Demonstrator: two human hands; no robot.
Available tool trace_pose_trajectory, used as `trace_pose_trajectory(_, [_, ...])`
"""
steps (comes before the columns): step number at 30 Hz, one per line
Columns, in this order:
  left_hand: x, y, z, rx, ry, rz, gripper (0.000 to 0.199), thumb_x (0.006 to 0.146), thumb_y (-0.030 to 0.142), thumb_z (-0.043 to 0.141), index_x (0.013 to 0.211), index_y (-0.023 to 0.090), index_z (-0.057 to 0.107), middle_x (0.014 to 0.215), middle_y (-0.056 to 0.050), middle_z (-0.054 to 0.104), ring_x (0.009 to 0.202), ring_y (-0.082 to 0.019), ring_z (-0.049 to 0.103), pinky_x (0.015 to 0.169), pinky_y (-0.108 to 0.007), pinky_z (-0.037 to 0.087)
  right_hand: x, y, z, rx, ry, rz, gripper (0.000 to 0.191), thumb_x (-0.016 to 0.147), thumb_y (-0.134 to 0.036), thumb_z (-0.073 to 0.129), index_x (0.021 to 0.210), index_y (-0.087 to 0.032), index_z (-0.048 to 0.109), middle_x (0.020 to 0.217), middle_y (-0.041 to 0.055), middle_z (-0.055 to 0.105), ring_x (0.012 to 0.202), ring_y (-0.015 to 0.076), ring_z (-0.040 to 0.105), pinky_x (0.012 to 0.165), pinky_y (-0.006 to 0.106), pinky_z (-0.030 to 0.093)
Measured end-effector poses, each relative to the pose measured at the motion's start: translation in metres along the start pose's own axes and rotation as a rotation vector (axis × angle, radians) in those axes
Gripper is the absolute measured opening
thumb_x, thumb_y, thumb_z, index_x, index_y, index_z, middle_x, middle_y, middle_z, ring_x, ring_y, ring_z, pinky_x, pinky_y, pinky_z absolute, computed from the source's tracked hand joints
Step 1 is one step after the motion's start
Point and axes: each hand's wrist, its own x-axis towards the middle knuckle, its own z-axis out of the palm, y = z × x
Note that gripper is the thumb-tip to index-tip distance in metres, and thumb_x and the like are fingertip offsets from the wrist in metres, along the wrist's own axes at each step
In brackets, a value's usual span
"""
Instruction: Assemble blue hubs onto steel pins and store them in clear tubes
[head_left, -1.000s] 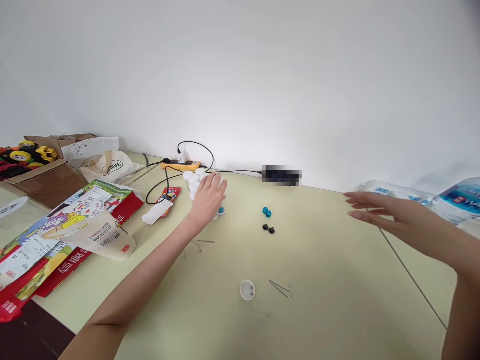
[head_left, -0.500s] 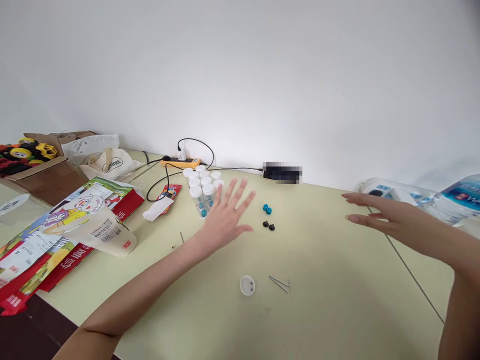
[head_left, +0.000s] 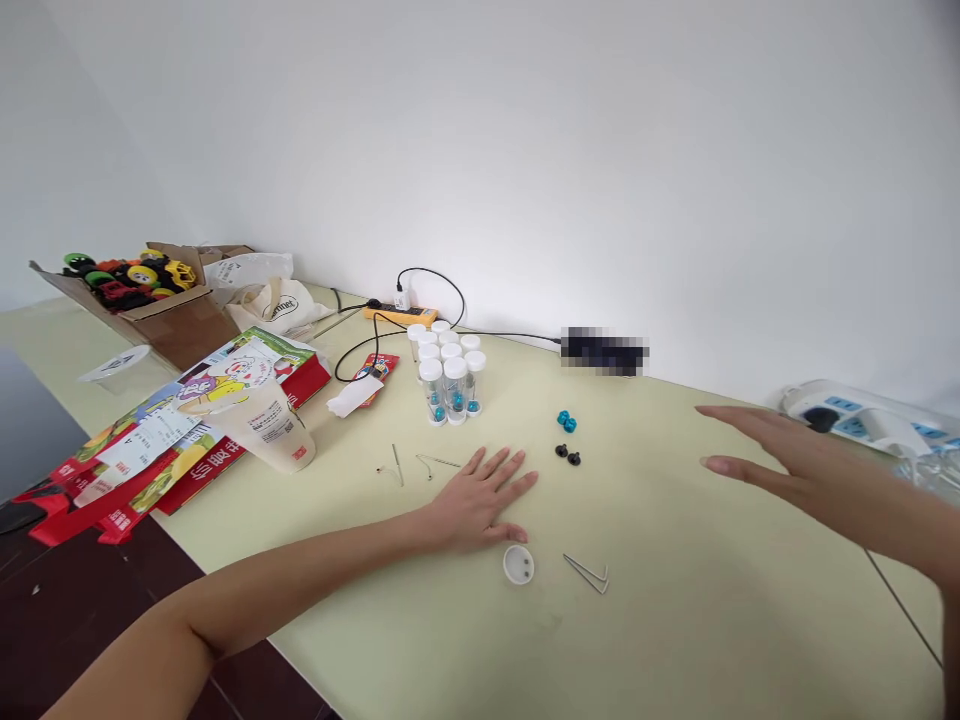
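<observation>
My left hand (head_left: 476, 503) is spread over the tabletop with nothing in it, its thumb near a small white cap (head_left: 518, 565) that has tiny dark pieces in it. Two L-shaped hex keys (head_left: 588, 573) lie right of the cap. Beyond the fingertips are blue metallic pieces (head_left: 567, 422) and two black pieces (head_left: 568, 455). Thin metal pieces with wires (head_left: 397, 467) lie left of this hand. Behind it stand several clear tubes with white lids (head_left: 454, 385), some with blue parts inside. My right hand (head_left: 802, 460) hovers at the right, fingers extended, holding nothing.
On the left are a plastic cup (head_left: 270, 430), a red printed box (head_left: 217, 455) and a cardboard box of toy parts (head_left: 172, 325). A yellow power strip (head_left: 401, 314), a cabled phone (head_left: 604, 351) and a white power strip (head_left: 862, 415) line the wall.
My left hand has come down and nearer the white cap, uncovering the tubes and thin metal pieces. My right hand stays raised. The view has shifted to the left.
</observation>
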Motion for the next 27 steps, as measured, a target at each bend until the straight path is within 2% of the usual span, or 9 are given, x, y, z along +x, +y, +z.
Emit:
trace_pose_trajectory(2, [-0.014, 0.001, -0.001, 0.011, 0.009, 0.015, 0.072, 0.086, 0.063, 0.024, 0.146, 0.027, 0.006, 0.154, -0.006, 0.002, 0.141, -0.026, 0.002, 0.113, -0.048, 0.005, 0.008, -0.016, 0.011, 0.025, -0.004, -0.078, 0.066, 0.079, -0.066, 0.044, 0.139, -0.046, 0.023, 0.147, -0.0043, 0.030, 0.134, 0.0297, 0.028, 0.106, 0.052, 0.033])
trace_pose_trajectory(4, [-0.029, 0.002, -0.001, 0.028, 0.024, 0.004, 0.062, 0.091, 0.055, 0.022, 0.146, 0.029, 0.006, 0.154, -0.004, 0.004, 0.141, -0.024, 0.004, 0.114, -0.046, 0.008, 0.017, -0.036, 0.028, 0.130, 0.027, -0.143, 0.057, 0.089, -0.058, 0.033, 0.141, -0.044, 0.016, 0.151, -0.0047, 0.018, 0.139, 0.0260, 0.016, 0.109, 0.052, 0.027])
trace_pose_trajectory(7, [-0.050, 0.005, 0.001, 0.044, 0.055, -0.044, 0.058, 0.094, 0.048, 0.022, 0.145, 0.029, 0.004, 0.154, -0.004, 0.006, 0.141, -0.022, 0.006, 0.114, -0.045, 0.011, 0.027, -0.066, 0.066, 0.366, 0.107, -0.243, 0.052, 0.093, -0.053, 0.027, 0.141, -0.037, 0.023, 0.151, 0.0006, 0.018, 0.138, 0.0249, 0.019, 0.109, 0.049, 0.027])
trace_pose_trajectory(10, [-0.069, 0.009, 0.005, 0.090, 0.116, -0.115, 0.059, 0.093, 0.047, 0.025, 0.146, 0.029, 0.005, 0.154, -0.005, 0.007, 0.141, -0.024, 0.005, 0.113, -0.046, 0.013, 0.031, -0.086, 0.107, 0.446, 0.084, -0.253, 0.049, 0.093, -0.051, 0.028, 0.140, -0.035, 0.028, 0.150, 0.0026, 0.019, 0.137, 0.0260, 0.020, 0.108, 0.051, 0.028])
trace_pose_trajectory(14, [-0.091, 0.005, 0.008, 0.187, 0.267, -0.375, 0.072, 0.088, 0.057, 0.031, 0.146, 0.023, 0.004, 0.154, -0.012, 0.001, 0.140, -0.032, 0.000, 0.110, -0.056, 0.009, 0.036, -0.098, 0.143, 0.423, 0.050, -0.273, 0.048, 0.092, -0.052, 0.031, 0.137, -0.034, 0.036, 0.150, 0.0015, 0.017, 0.138, 0.0263, 0.019, 0.108, 0.050, 0.029])
trace_pose_trajectory(17, [-0.103, -0.007, 0.010, 0.221, 0.330, -0.534, 0.077, 0.086, 0.061, 0.032, 0.146, 0.021, 0.004, 0.153, -0.014, -0.001, 0.140, -0.034, -0.001, 0.109, -0.057, 0.010, 0.043, -0.103, 0.156, 0.363, 0.022, -0.324, 0.049, 0.092, -0.052, 0.031, 0.136, -0.031, 0.039, 0.152, 0.0021, 0.014, 0.136, 0.0280, 0.023, 0.106, 0.049, 0.033])
trace_pose_trajectory(19, [-0.106, -0.016, 0.010, 0.218, 0.330, -0.568, 0.076, 0.085, 0.062, 0.031, 0.146, 0.024, 0.004, 0.153, -0.014, 0.000, 0.140, -0.034, 0.001, 0.109, -0.057, 0.012, 0.046, -0.105, 0.160, 0.309, 0.009, -0.383, 0.049, 0.094, -0.049, 0.028, 0.134, -0.026, 0.043, 0.152, 0.0036, 0.014, 0.136, 0.0285, 0.024, 0.107, 0.049, 0.031])
trace_pose_trajectory(22, [-0.104, -0.023, 0.011, 0.203, 0.281, -0.514, 0.073, 0.086, 0.061, 0.031, 0.145, 0.028, 0.005, 0.154, -0.012, 0.003, 0.140, -0.033, 0.005, 0.109, -0.054, 0.015, 0.046, -0.107, 0.163, 0.282, -0.004, -0.425, 0.048, 0.095, -0.044, 0.023, 0.130, -0.022, 0.048, 0.149, 0.0057, 0.023, 0.133, 0.0272, 0.030, 0.108, 0.046, 0.032])
trace_pose_trajectory(27, [-0.087, -0.022, 0.010, 0.184, 0.195, -0.324, 0.071, 0.087, 0.059, 0.031, 0.145, 0.030, 0.005, 0.154, -0.008, 0.005, 0.140, -0.029, 0.007, 0.111, -0.048, 0.017, 0.023, -0.108, 0.163, 0.306, -0.019, -0.414, 0.044, 0.095, -0.040, 0.025, 0.134, -0.028, 0.043, 0.148, 0.0006, 0.028, 0.130, 0.0241, 0.037, 0.105, 0.043, 0.037])
